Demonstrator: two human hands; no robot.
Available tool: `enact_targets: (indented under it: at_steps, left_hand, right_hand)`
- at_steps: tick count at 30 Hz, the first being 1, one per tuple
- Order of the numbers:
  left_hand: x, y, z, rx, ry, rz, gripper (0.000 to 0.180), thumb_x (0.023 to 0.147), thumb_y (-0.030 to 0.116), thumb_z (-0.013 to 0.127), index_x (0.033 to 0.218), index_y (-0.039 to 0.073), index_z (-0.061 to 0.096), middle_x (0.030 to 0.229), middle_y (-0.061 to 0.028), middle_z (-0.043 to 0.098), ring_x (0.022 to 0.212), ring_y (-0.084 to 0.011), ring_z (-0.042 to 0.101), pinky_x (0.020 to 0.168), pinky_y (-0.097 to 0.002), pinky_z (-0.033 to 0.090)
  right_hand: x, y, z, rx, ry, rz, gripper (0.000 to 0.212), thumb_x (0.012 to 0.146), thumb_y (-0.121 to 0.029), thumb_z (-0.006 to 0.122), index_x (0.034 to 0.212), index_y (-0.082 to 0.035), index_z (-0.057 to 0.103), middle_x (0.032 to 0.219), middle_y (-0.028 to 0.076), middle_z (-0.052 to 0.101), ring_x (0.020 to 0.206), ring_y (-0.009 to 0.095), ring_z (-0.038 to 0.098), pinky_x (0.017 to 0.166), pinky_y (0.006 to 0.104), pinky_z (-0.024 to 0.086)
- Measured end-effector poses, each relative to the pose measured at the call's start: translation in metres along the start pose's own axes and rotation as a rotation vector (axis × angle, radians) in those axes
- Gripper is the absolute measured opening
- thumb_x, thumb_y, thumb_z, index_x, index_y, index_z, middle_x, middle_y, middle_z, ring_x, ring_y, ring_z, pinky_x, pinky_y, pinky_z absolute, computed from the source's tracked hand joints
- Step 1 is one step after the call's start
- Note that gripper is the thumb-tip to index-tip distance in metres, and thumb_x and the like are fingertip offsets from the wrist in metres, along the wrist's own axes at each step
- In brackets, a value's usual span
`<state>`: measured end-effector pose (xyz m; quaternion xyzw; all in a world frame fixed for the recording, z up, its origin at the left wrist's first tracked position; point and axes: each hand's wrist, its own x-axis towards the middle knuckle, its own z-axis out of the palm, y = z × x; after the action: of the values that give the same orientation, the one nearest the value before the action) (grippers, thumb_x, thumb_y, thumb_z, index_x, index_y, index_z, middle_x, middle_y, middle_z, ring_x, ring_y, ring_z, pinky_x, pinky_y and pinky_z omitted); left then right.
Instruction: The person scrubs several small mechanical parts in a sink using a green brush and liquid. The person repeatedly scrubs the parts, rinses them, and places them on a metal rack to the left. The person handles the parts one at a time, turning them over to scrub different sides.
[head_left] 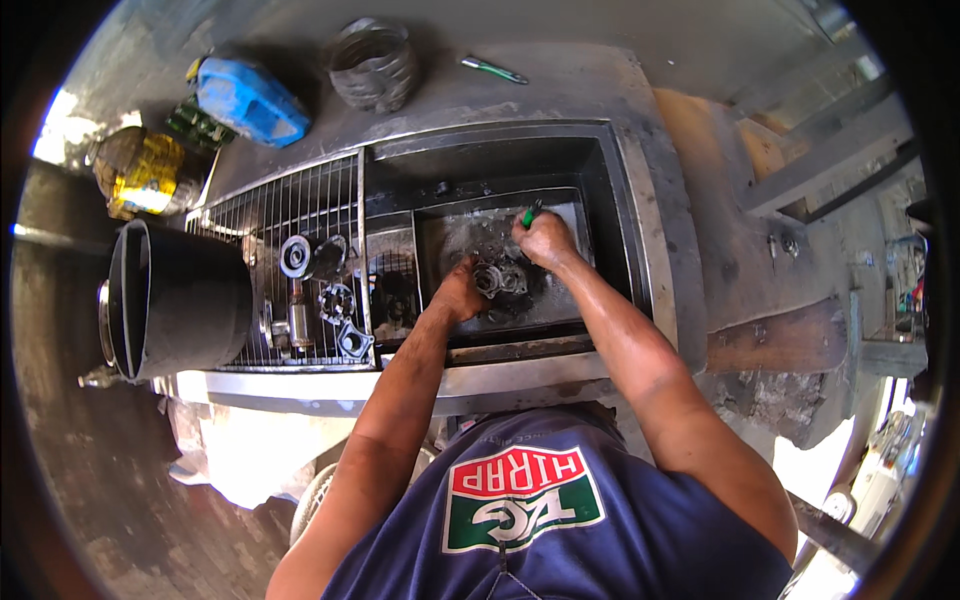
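My left hand (pixel 460 290) grips a round metal machine part (pixel 497 279) with a ring-shaped opening, low in a wet tray (pixel 450 228) inside the dark sink. Just right of that part, my right hand (pixel 546 240) is closed around a slim tool with a green handle (pixel 531 212). The handle's end sticks up above the fist; its working end is hidden, so I cannot tell its kind. Dark liquid and wet patches cover the tray floor around the part.
On the wire rack (pixel 230 215) at left lie several metal parts, one a disc-topped piece (pixel 297 257). A black bucket (pixel 185 298) stands at its left end. Behind are a blue jug (pixel 250 100), a cut plastic container (pixel 372 65), a yellow-labelled bottle (pixel 150 180) and another green tool (pixel 493 69).
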<state>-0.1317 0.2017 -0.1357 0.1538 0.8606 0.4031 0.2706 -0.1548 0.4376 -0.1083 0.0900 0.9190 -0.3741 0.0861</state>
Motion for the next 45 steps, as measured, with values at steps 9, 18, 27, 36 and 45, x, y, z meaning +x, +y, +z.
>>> enact_targets:
  at_steps: [9, 18, 27, 36, 45]
  left_hand:
    - [0.009, 0.027, -0.001, 0.295, -0.025, -0.240, 0.073, 0.078, 0.020, 0.076, 0.142, -0.005, 0.053, 0.139, -0.0298, 0.064, 0.132, -0.0423, 0.062, 0.114, -0.0453, 0.050]
    - [0.008, 0.015, -0.002, -0.288, 0.066, -0.440, 0.099, 0.078, 0.033, 0.090, 0.155, -0.006, 0.042, 0.142, -0.0276, 0.064, 0.135, -0.0361, 0.061, 0.114, -0.0393, 0.048]
    - [0.016, -0.014, -0.003, -0.143, 0.023, -0.462, 0.115, 0.069, 0.044, 0.098, 0.152, -0.010, 0.040, 0.142, -0.0259, 0.064, 0.136, -0.0330, 0.061, 0.114, -0.0387, 0.049]
    - [0.025, -0.040, 0.003, -0.156, -0.014, -0.452, 0.097, 0.073, 0.045, 0.094, 0.144, -0.008, 0.055, 0.142, -0.0228, 0.066, 0.133, -0.0352, 0.062, 0.114, -0.0394, 0.048]
    - [0.018, -0.032, -0.003, -1.010, -0.120, -0.557, 0.041, 0.102, 0.041, 0.065, 0.132, 0.014, 0.062, 0.115, -0.0050, 0.075, 0.104, -0.0252, 0.071, 0.093, -0.0500, 0.056]
  right_hand:
    - [-0.014, -0.035, -0.020, -0.158, 0.173, -0.252, 0.020, 0.095, -0.024, 0.069, 0.100, -0.006, 0.074, 0.095, 0.017, 0.077, 0.090, 0.033, 0.075, 0.084, 0.0432, 0.058]
    - [0.004, 0.022, 0.017, 0.067, 0.135, -0.218, 0.025, 0.096, -0.029, 0.069, 0.106, -0.008, 0.078, 0.108, 0.019, 0.078, 0.104, 0.037, 0.074, 0.090, 0.0449, 0.059]
    - [-0.030, -0.018, 0.024, 0.166, -0.042, -0.409, 0.020, 0.095, -0.024, 0.071, 0.101, -0.006, 0.077, 0.103, 0.016, 0.078, 0.097, 0.037, 0.075, 0.086, 0.0440, 0.059]
    - [-0.034, -0.028, 0.007, 0.093, -0.075, -0.554, 0.019, 0.096, -0.025, 0.070, 0.109, -0.013, 0.075, 0.107, 0.014, 0.076, 0.097, 0.038, 0.074, 0.087, 0.0457, 0.059]
    - [-0.008, 0.024, -0.024, -0.161, 0.055, 0.073, 0.056, 0.098, -0.043, 0.070, 0.132, 0.002, 0.066, 0.120, 0.030, 0.072, 0.117, 0.045, 0.069, 0.100, 0.0485, 0.055]
